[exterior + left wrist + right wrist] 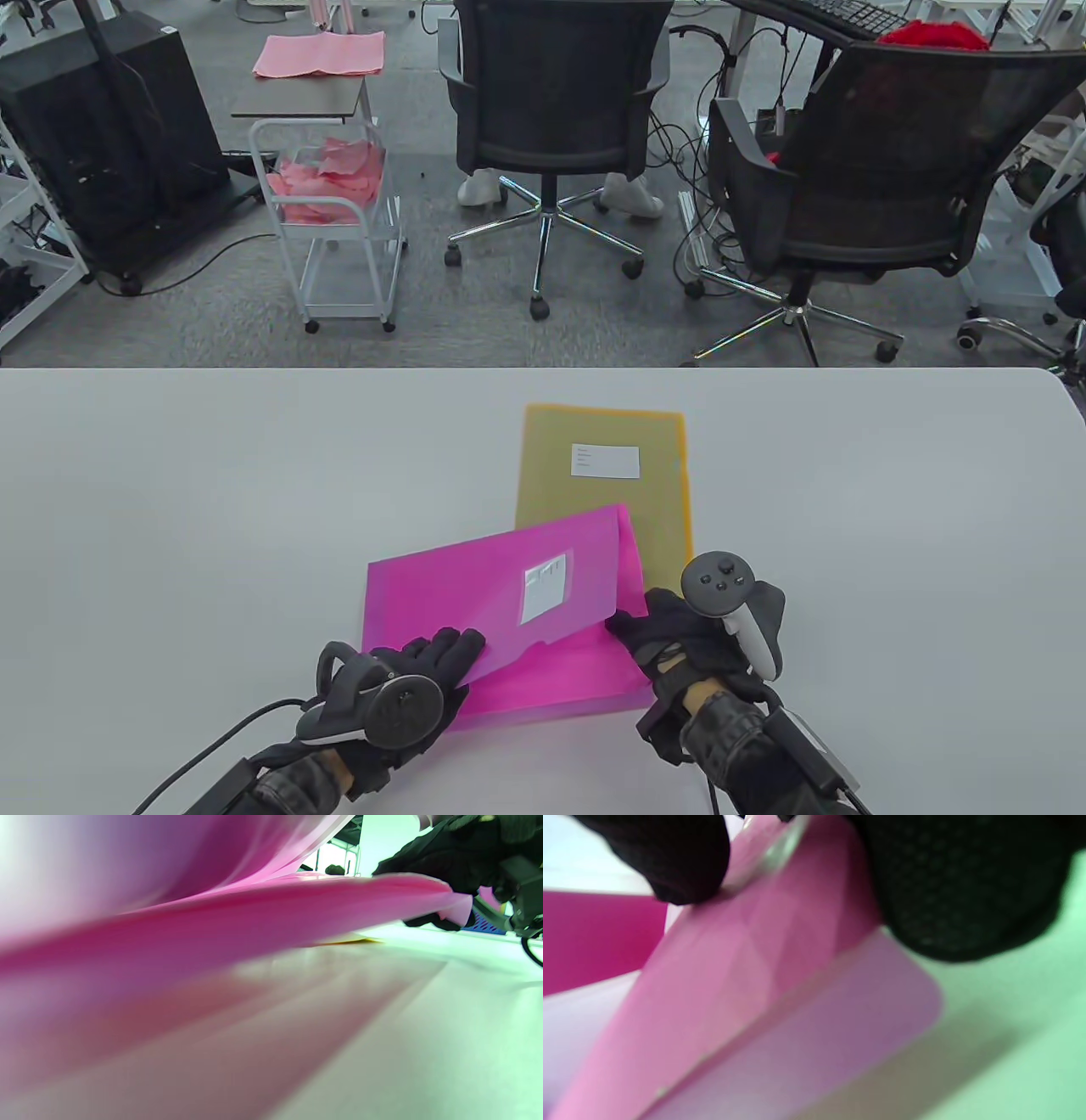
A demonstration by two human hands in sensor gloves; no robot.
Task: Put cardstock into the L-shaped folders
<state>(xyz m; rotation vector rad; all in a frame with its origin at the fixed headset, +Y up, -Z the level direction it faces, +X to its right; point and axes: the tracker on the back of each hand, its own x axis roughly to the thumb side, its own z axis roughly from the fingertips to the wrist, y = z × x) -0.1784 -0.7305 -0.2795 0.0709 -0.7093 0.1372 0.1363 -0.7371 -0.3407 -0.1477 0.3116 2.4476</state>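
Note:
A magenta L-shaped folder (475,594) lies near the table's front, its translucent front sheet raised off the back sheet. It has a white label (543,586). My left hand (441,658) holds the folder's lower left edge, fingers lying on it. My right hand (632,632) pinches the front sheet's right corner. In the left wrist view the folder (254,912) is lifted off the table and the right hand (445,853) grips its far corner. In the right wrist view gloved fingers (967,878) pinch the pink sheet (755,984). I cannot make out the cardstock separately.
A yellow folder (645,501) with a white label (604,461) lies just behind, partly under the magenta one. The grey table (170,509) ends at its far edge; office chairs (551,102) and a white cart (339,221) stand beyond.

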